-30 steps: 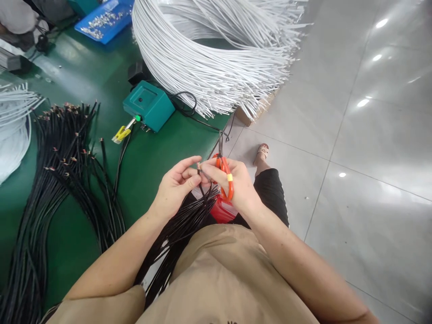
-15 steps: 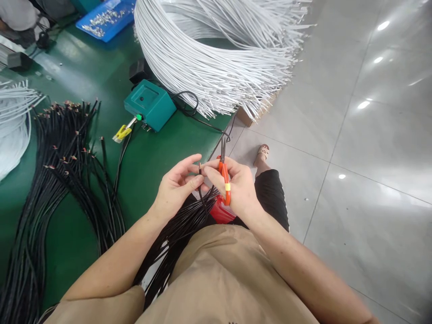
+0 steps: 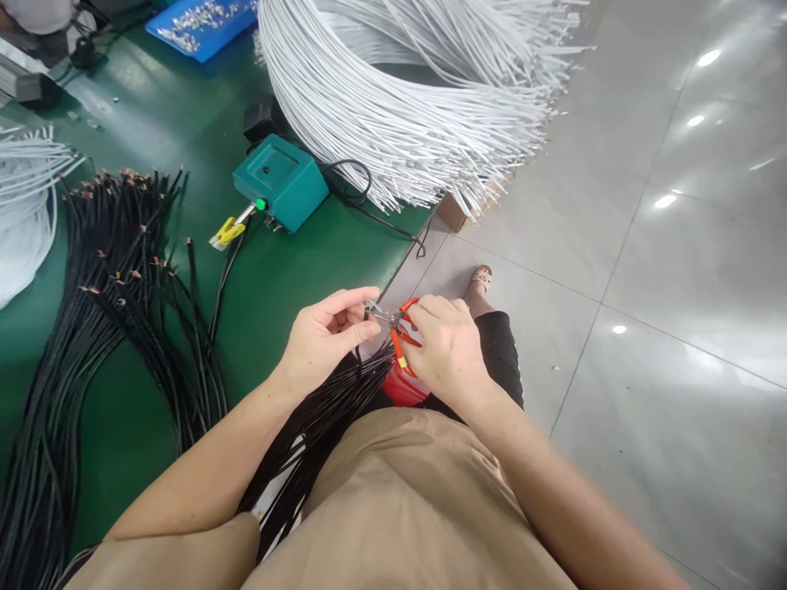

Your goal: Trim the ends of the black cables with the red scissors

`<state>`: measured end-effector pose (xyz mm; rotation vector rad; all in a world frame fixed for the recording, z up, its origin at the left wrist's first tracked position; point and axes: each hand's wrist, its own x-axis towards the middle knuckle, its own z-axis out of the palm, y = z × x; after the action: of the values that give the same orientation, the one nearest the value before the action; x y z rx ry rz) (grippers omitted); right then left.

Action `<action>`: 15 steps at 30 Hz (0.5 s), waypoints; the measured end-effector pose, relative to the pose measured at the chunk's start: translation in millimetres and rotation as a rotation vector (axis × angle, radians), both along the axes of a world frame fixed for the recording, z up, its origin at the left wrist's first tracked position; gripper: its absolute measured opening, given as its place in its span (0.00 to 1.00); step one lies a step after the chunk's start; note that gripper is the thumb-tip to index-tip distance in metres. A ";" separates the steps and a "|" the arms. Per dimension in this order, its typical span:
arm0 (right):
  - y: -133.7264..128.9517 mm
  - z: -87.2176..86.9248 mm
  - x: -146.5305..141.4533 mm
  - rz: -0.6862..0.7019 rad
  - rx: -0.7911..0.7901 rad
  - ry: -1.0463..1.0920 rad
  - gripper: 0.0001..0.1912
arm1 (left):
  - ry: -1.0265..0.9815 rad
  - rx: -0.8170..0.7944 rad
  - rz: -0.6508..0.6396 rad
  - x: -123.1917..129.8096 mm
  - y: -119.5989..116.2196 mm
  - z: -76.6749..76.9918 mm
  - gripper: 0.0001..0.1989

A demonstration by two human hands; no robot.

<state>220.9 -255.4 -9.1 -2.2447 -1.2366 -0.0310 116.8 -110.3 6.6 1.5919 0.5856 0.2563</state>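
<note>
My left hand [image 3: 329, 332] pinches the end of a black cable [image 3: 359, 360] between thumb and fingers, close to the table's front edge. In my right hand [image 3: 448, 340] are small cutters with red-orange handles [image 3: 399, 351], their jaws spread and pointing left. The jaws reach the cable end at my left fingertips; whether they touch it I cannot tell. Below my hands a bundle of black cables [image 3: 325, 414] lies across my lap, with something red [image 3: 406, 388] beside it.
On the green table [image 3: 344, 262] stands a teal box [image 3: 283, 182] with a yellow clip [image 3: 227, 233]. Black cables with stripped ends [image 3: 111, 246] lie at left. A large coil of white wires [image 3: 393, 123] and a blue tray of small metal parts [image 3: 202, 29] sit farther back.
My right hand has turned the cutters from pointing away to pointing left, and their handles have spread. The jaws have come to the cable end in my left hand.
</note>
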 end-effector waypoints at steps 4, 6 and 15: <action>-0.7 -1.6 4.8 0.037 -0.079 -0.127 0.08 | 0.016 0.004 -0.033 -0.6 0.7 -0.9 0.19; -2.2 0.1 6.7 0.068 -0.109 -0.186 0.10 | 0.019 0.012 -0.045 -0.8 2.0 -1.2 0.19; -9.0 7.0 13.5 0.167 -0.187 -0.268 0.09 | 0.065 0.076 -0.117 -1.2 7.8 2.1 0.19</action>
<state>234.4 -264.4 -2.1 -2.3433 -1.6262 -0.1635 115.6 -102.5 8.6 1.7066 0.5356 0.1407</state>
